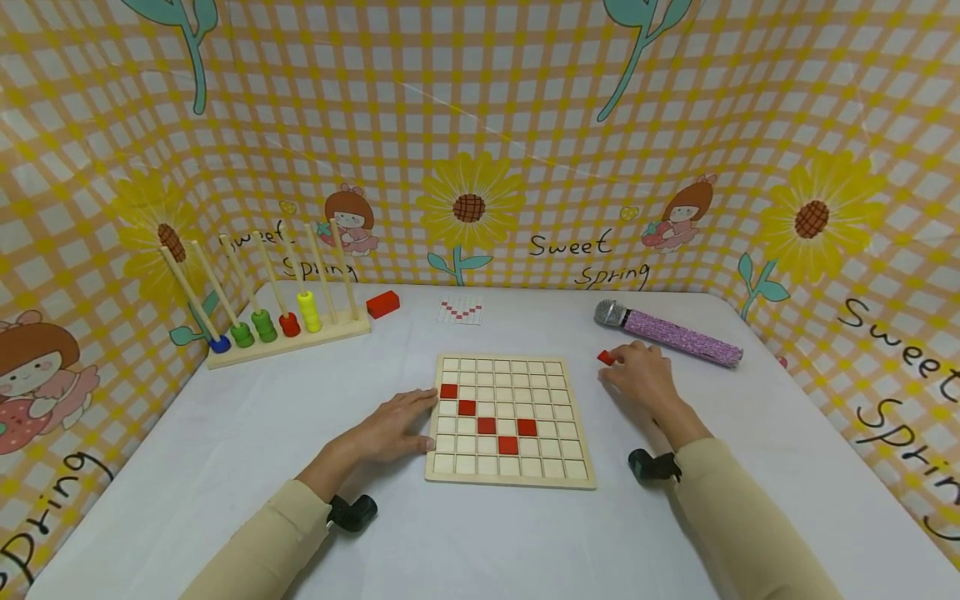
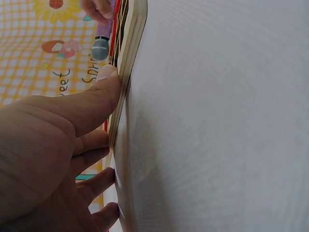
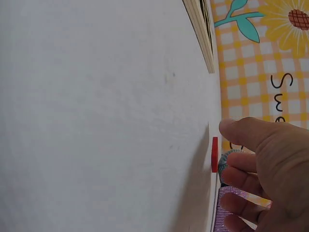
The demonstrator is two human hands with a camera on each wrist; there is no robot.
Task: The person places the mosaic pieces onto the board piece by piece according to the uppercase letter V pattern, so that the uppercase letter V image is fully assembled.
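A square wooden grid board lies on the white table, with several red square tiles in its cells forming a slanted line that turns upward. My left hand rests against the board's left edge, its thumb and fingertips touching the wooden side. To the right of the board, my right hand is over a loose red tile. In the right wrist view this tile appears at the table surface, with the thumb and fingers spread apart beside it and no grip visible.
A pattern card lies behind the board. At back left stands a wooden peg stand with coloured beads, a red block beside it. A glittery purple microphone lies beyond my right hand. Patterned cloth walls surround the table.
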